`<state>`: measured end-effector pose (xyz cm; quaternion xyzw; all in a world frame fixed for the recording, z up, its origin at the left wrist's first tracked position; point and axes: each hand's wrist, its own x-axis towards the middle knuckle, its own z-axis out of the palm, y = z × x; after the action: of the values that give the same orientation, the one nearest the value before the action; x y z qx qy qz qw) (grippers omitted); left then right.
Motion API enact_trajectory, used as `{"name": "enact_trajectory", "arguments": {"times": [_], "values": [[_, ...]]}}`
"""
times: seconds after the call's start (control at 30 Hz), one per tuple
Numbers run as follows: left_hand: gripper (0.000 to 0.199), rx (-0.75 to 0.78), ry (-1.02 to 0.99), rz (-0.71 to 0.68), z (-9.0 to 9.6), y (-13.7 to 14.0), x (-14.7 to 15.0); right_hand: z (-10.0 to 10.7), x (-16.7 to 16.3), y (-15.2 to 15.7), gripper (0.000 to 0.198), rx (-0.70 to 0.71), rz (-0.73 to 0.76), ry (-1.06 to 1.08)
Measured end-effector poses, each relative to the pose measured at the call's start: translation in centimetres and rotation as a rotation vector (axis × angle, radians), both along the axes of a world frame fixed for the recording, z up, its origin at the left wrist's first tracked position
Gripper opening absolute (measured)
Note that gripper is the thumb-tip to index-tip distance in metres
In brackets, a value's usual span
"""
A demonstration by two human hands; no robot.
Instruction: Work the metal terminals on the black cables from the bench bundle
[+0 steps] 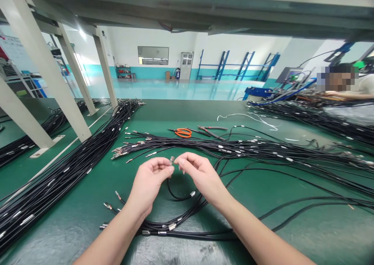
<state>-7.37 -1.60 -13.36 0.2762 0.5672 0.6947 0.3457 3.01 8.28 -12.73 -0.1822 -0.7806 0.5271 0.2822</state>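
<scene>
My left hand [153, 179] is closed, with thumb and fingers pinching a small metal cable connector [172, 159] that sticks up from the grip. From beneath that hand a black cable [175, 197] loops down and to the right, carrying a white label. My right hand [201, 175] is also closed in a pinch, its fingertips right beside the connector. Whether they touch it or hold something tiny is hidden. Below both hands lie more black cables [189, 234] with metal ends, partly covered by my left forearm.
Beyond my hands stretches a bundle of labelled black cables [204, 143]. Orange-handled scissors [183, 132] and grey-handled pliers [214, 131] lie behind it. A thick cable bundle [76, 159] runs along the left, near white frame posts [58, 78]. Another person [340, 80] is at the far right.
</scene>
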Motion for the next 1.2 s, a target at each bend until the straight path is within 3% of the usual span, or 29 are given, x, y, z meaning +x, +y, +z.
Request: {"name": "enact_trajectory", "arguments": {"times": [0.07, 0.13, 0.23, 0.3, 0.37, 0.43, 0.5, 0.63, 0.7, 0.77, 0.83, 0.9, 1.03, 1.2], "values": [[0.03, -0.028, 0.11, 0.102, 0.3, -0.1, -1.2, -0.2, -0.1, -0.3, 0.013, 0.077, 0.084, -0.089], [0.033, -0.098, 0.241, 0.114, 0.7, -0.4, -2.8, -0.7, -0.3, -0.7, 0.012, 0.203, 0.189, -0.198], [0.024, -0.238, 0.557, 0.171, 1.2, -1.0, -4.3, -1.8, -0.6, -1.6, 0.02, 0.399, 0.277, -0.264], [0.022, -0.252, 0.84, 0.316, 1.5, -1.3, -4.0, -2.4, -0.8, -2.3, 0.024, 0.449, 0.297, -0.26], [0.022, -0.19, 1.017, 0.337, 1.5, -1.3, -2.4, -2.7, -0.9, -3.1, 0.026, 0.437, 0.369, -0.249], [0.021, -0.138, 0.953, 0.13, 1.1, -1.0, -0.5, -2.4, -0.8, -3.8, 0.029, 0.405, 0.467, -0.248], [0.021, -0.119, 0.747, 0.042, 0.0, -0.3, 1.0, -1.7, -0.4, -3.8, 0.031, 0.366, 0.53, -0.274], [0.018, -0.04, 0.183, 0.227, -2.9, 1.4, 1.0, 0.5, 0.1, -0.9, 0.025, 0.344, 0.558, -0.449], [0.021, -0.039, 0.057, 0.294, -3.9, 2.0, 0.4, 1.3, -0.5, 1.5, 0.022, 0.407, 0.406, -0.528], [0.021, -0.035, 0.05, 0.303, -4.4, 2.3, 0.1, 1.5, -2.1, 3.4, 0.019, 0.542, 0.207, -0.524], [0.019, -0.028, 0.057, 0.296, -4.4, 2.3, 0.3, 1.1, -4.5, 4.4, 0.018, 0.74, 0.123, -0.469], [0.018, -0.03, 0.063, 0.298, -4.2, 2.3, 0.5, 0.1, -7.3, 4.5, 0.02, 0.895, 0.182, -0.44], [0.019, -0.048, 0.043, 0.333, -4.1, 2.2, 0.4, -1.7, -11.8, 3.8, 0.017, 0.987, 0.277, -0.461], [0.017, -0.036, -0.008, 0.389, -4.5, 2.2, -0.1, -0.6, -11.9, 3.6, 0.017, 1.031, 0.305, -0.424]]}}
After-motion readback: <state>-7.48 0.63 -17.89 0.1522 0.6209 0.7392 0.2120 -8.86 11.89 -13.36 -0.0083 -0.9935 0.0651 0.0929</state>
